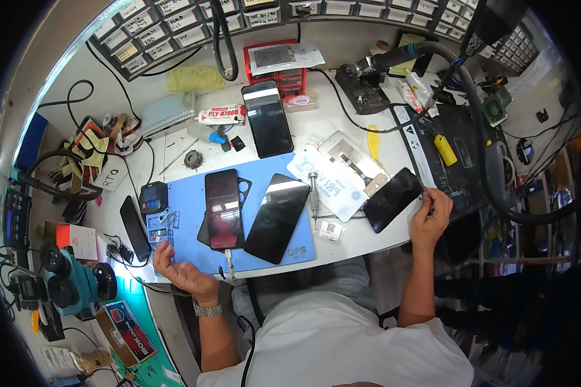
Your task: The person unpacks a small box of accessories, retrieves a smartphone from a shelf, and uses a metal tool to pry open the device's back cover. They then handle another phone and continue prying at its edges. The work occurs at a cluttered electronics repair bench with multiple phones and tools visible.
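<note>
My right hand pinches the upper right corner of a black phone screen, which lies tilted beside a white printed card. Palm up, my left hand is at the table's front edge with its fingers loosely curled and apart; I see nothing held in it. Next to those fingers is a small clear-blue parts tray. On the blue mat a phone with a dark reddish lit screen has a white cable plugged in. It partly covers a dark phone back. A black phone lies slanted beside it.
A screwdriver lies between mat and card. Farther back are another dark phone, a glue tube and a red drawer box. A teal microscope stands left; a thick black hose arches at right.
</note>
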`<state>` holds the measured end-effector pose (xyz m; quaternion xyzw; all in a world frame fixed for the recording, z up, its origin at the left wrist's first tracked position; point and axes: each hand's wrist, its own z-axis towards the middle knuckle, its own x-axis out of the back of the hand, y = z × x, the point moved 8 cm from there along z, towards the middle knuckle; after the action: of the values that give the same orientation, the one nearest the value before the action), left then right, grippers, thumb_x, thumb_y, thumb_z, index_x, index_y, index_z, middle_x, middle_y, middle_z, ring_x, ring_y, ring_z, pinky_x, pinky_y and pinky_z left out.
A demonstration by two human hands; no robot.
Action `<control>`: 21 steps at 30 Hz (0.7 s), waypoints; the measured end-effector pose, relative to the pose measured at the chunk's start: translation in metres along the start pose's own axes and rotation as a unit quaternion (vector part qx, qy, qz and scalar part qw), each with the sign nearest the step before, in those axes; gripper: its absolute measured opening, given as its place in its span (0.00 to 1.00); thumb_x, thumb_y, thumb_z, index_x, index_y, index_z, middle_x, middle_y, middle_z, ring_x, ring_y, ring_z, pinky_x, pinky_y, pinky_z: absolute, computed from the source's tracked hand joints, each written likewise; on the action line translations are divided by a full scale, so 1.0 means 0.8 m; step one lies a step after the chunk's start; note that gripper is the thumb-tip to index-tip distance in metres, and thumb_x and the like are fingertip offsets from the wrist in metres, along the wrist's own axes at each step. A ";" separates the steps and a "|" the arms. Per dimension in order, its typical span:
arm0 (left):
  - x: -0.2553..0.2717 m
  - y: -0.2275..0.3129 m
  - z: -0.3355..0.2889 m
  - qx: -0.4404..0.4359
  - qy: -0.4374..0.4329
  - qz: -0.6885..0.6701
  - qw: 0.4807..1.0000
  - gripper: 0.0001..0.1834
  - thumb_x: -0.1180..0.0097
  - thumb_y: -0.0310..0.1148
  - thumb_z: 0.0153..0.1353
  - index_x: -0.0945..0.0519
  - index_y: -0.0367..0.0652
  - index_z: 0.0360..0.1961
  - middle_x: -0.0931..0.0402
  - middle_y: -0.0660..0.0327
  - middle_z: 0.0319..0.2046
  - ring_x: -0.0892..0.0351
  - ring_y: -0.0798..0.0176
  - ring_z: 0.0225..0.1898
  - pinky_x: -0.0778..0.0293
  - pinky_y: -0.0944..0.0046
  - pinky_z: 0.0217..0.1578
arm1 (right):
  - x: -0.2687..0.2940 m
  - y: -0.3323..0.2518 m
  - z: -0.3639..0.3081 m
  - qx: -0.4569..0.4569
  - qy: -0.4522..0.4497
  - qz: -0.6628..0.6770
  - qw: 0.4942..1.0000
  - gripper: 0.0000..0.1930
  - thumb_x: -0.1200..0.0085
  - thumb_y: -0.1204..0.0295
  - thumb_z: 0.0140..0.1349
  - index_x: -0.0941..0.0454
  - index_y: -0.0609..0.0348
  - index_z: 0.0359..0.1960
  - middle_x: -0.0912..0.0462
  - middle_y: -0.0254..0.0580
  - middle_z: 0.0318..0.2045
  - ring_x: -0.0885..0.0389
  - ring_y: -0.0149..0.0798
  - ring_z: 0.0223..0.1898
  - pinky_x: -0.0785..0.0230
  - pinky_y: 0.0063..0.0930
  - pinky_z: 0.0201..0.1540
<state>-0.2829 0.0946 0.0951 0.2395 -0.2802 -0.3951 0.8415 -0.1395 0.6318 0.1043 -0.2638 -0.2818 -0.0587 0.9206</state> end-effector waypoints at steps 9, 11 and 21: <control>0.001 0.007 0.003 -0.013 0.005 0.037 0.999 0.25 0.55 0.45 0.83 0.26 0.30 0.61 0.28 0.44 0.63 0.29 0.46 0.65 0.34 0.47 0.67 | 0.000 0.001 -0.001 0.010 -0.003 0.011 1.000 0.06 0.39 0.82 0.71 0.14 0.63 0.46 0.13 0.46 0.45 0.18 0.53 0.50 0.25 0.44 0.56; 0.000 0.006 0.003 -0.014 0.006 0.032 0.999 0.24 0.54 0.44 0.83 0.26 0.30 0.60 0.28 0.44 0.62 0.29 0.46 0.65 0.33 0.47 0.66 | 0.000 0.000 -0.001 0.028 0.002 0.005 1.000 0.05 0.39 0.81 0.72 0.14 0.63 0.46 0.13 0.46 0.45 0.18 0.53 0.50 0.25 0.44 0.56; 0.064 0.003 -0.042 0.033 0.109 -0.132 0.985 0.21 0.52 0.42 0.83 0.23 0.32 0.57 0.26 0.44 0.60 0.25 0.49 0.62 0.32 0.48 0.68 | -0.001 0.012 -0.004 0.045 -0.012 -0.019 0.999 0.06 0.40 0.78 0.75 0.14 0.64 0.48 0.13 0.47 0.45 0.18 0.53 0.50 0.26 0.46 0.57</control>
<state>-0.2325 0.0610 0.0865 0.3442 -0.1655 -0.4648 0.7988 -0.1364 0.6379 0.0971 -0.2177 -0.3000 -0.0608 0.9268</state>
